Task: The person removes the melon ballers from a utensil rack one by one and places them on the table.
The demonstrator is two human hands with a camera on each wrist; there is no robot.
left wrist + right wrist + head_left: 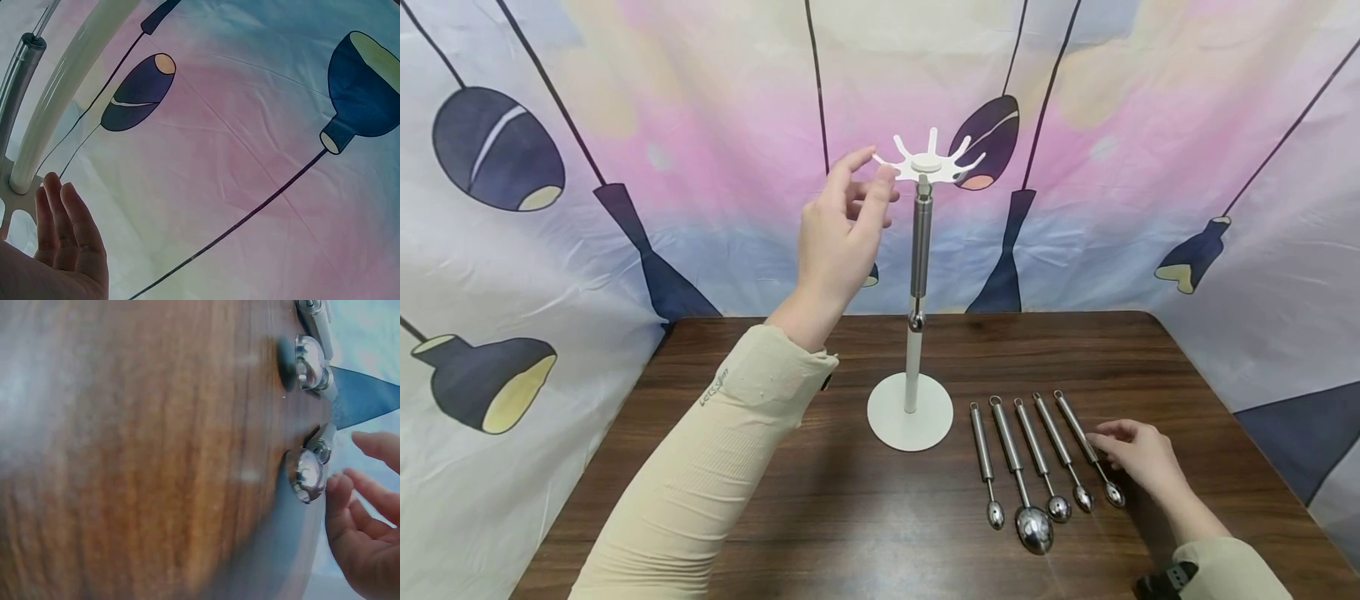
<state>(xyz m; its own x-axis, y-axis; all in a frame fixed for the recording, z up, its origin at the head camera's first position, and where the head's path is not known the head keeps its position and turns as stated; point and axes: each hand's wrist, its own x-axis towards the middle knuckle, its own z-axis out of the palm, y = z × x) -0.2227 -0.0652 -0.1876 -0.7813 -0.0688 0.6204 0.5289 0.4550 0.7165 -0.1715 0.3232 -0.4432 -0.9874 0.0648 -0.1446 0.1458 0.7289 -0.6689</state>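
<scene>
A white hanging stand [913,350] with a crown of hooks stands upright on the table. My left hand [842,225] is at its top, with thumb and forefinger pinching the left hook; in the left wrist view that hand's other fingers [65,225] are nearly straight. One steel scoop [921,242] hangs from the stand, bowl downward. Several similar scoops lie side by side on the table, and the largest scoop [1034,529] is second from the left. My right hand [1142,458] is beside the rightmost scoop [1078,433], thumb and fingers parted at its handle.
The dark wooden table [820,517] carries the stand's round white base [895,429], left of the row of scoops. A printed cloth backdrop [737,167] with lamp drawings rises behind the table and along both sides.
</scene>
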